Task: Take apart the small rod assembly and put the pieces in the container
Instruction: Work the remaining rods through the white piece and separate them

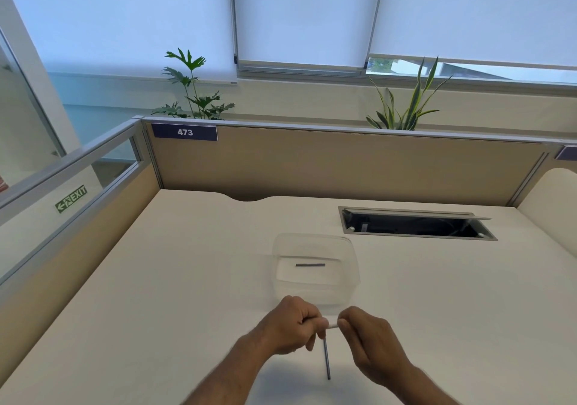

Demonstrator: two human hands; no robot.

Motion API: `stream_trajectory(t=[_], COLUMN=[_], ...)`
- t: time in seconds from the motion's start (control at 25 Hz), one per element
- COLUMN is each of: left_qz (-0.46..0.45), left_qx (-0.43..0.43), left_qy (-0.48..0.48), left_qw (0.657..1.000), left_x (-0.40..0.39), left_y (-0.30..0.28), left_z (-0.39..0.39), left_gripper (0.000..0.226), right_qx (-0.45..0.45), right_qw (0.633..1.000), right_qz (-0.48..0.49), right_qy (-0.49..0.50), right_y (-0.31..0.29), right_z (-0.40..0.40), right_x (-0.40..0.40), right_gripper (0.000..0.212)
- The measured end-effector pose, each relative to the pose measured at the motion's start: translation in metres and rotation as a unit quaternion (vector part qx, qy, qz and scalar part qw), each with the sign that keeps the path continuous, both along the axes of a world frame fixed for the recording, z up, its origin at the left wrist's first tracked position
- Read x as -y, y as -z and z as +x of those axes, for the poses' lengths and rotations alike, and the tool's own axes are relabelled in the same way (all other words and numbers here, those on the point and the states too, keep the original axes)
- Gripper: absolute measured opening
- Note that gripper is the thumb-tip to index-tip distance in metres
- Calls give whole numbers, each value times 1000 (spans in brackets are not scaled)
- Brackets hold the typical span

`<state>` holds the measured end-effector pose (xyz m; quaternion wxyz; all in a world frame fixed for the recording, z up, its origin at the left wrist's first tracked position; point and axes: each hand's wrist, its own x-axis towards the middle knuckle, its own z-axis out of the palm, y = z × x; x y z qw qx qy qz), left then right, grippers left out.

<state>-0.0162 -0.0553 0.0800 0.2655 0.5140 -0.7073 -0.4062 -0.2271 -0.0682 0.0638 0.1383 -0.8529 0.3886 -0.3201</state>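
Both hands work just before the clear plastic container, left hand clenched around the rod assembly to steady it, right hand pinching its white connector to pull

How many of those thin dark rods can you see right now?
2. One rod lies flat inside the clear container. Another rod hangs down from the piece held between the left hand and right hand. More may be hidden in the fists.

My left hand and right hand are bare (no gloves, rings). My forearms carry no sleeves or watch.
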Motion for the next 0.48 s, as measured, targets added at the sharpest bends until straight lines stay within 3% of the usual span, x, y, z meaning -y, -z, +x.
stream_trajectory(t=[0.12,0.24,0.48], left_qz=[126,196,140], left_qx=[-39,-67,-34], left_qy=[50,82,71], left_qw=[990,975,987], left_x=[-1,-3,-1], left_y=[-6,-10,-14], left_z=[0,0,2], left_gripper=[37,42,42], right_qx=[-10,-11,23], right_qw=[995,990,996], right_qz=[-90,-128,-75], right_qy=[-38,-57,-42], right_y=[-5,-10,-12], right_z=[0,1,10], right_x=[0,0,-2], right_gripper=[35,40,36])
